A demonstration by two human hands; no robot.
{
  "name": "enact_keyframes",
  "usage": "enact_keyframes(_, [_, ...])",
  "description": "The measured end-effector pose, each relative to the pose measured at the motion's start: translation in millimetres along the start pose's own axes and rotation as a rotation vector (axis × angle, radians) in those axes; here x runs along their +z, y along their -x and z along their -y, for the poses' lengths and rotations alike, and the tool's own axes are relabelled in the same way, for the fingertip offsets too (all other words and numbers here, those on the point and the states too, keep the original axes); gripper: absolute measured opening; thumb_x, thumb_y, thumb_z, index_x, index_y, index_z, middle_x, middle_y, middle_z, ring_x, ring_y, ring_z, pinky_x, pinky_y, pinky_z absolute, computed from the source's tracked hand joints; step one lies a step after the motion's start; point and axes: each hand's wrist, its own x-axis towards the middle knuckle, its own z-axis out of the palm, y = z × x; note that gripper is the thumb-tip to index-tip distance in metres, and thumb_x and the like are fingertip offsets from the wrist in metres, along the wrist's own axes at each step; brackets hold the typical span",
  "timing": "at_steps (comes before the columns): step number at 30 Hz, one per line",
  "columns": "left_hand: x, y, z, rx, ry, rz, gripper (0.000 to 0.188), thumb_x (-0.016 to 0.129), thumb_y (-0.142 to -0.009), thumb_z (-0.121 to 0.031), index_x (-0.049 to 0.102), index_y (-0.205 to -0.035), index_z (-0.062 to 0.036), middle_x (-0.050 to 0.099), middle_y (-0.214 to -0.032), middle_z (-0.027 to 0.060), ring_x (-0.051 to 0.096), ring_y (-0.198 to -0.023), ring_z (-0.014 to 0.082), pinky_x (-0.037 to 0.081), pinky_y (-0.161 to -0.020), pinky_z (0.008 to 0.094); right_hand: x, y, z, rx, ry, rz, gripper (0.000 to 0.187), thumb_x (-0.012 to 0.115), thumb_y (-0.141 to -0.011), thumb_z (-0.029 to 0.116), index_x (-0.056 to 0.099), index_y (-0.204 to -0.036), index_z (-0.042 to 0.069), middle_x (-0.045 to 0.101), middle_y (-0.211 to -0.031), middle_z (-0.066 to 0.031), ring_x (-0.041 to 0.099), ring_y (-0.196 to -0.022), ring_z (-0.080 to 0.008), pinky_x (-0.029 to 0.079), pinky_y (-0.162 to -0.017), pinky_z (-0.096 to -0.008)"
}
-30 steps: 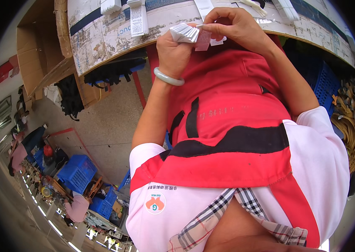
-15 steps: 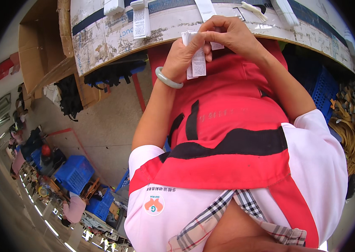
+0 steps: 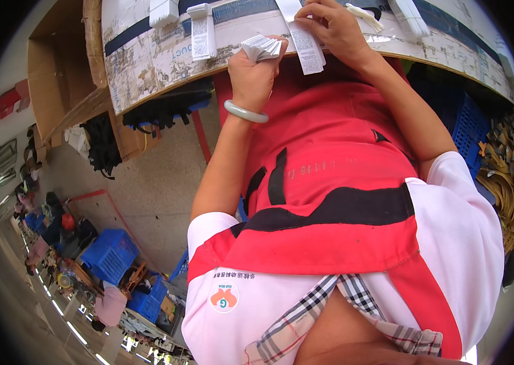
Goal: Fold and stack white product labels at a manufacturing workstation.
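Note:
My left hand (image 3: pixel 253 76), with a pale bangle (image 3: pixel 246 112) on its wrist, is closed round a bundle of white labels (image 3: pixel 261 47) whose ends fan out above the fist. My right hand (image 3: pixel 337 31) is at the table edge, thumb and fingertips pinched on the upper part of a long stack of white printed labels (image 3: pixel 307 52). That stack's lower end hangs past the edge over my red apron (image 3: pixel 330 128). To the left on the table lie another printed label stack (image 3: pixel 203 36) and a folded white bundle (image 3: pixel 163 12).
The worn, tape-covered table (image 3: pixel 147 73) curves across the top. At its right lie a cream-coloured strip bundle (image 3: pixel 365 17) and more white labels (image 3: pixel 409 17). A cardboard box (image 3: pixel 62 67) stands left. Blue crates (image 3: pixel 110 252) and a person in pink (image 3: pixel 111 304) are farther off; tan straps (image 3: pixel 506 194) hang right.
My hands have moved apart. The left has drawn back with its label bundle, now turned upward; the right has moved up to the label stack at the table edge.

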Motion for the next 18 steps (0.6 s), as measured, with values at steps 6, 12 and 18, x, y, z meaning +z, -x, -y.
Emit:
enact_keyframes(6, [-6.1,-8.4,-0.3,0.393,-0.268,0.007,0.015,0.065,-0.086,0.003,0.070,-0.099,0.0004,0.069,-0.085,0.0016,0.061,-0.071,0.0054,0.050,-0.060,0.0186,-17.9,6.8,37.5,-0.042,-0.100,0.090,0.007,0.070,-0.084,0.009,0.068,-0.089,0.005,0.060,-0.089,-0.0104,0.060,-0.079,-0.0242,0.048,-0.068,-0.0303])
enact_keyframes(12, [-5.7,2.1,-4.5,0.334,-0.216,-0.007,0.021,0.061,-0.080,0.006,0.070,-0.096,-0.0019,0.068,-0.081,0.0023,0.061,-0.074,0.0074,0.049,-0.066,0.0230,-21.5,15.0,34.5,0.196,-0.332,0.237,0.021,0.065,-0.092,0.018,0.068,-0.107,0.002,0.065,-0.093,0.0007,0.058,-0.080,-0.0079,0.048,-0.074,-0.0216])
enact_keyframes(18, [-10.8,3.7,2.4,0.315,-0.127,0.068,0.019,0.067,-0.085,0.003,0.070,-0.103,0.0007,0.068,-0.084,0.0016,0.058,-0.065,0.0050,0.045,-0.057,0.0173,-20.9,19.3,29.8,0.353,-0.464,0.367,0.020,0.064,-0.094,0.017,0.068,-0.105,0.002,0.065,-0.089,0.0004,0.059,-0.084,-0.0055,0.050,-0.077,-0.0203])
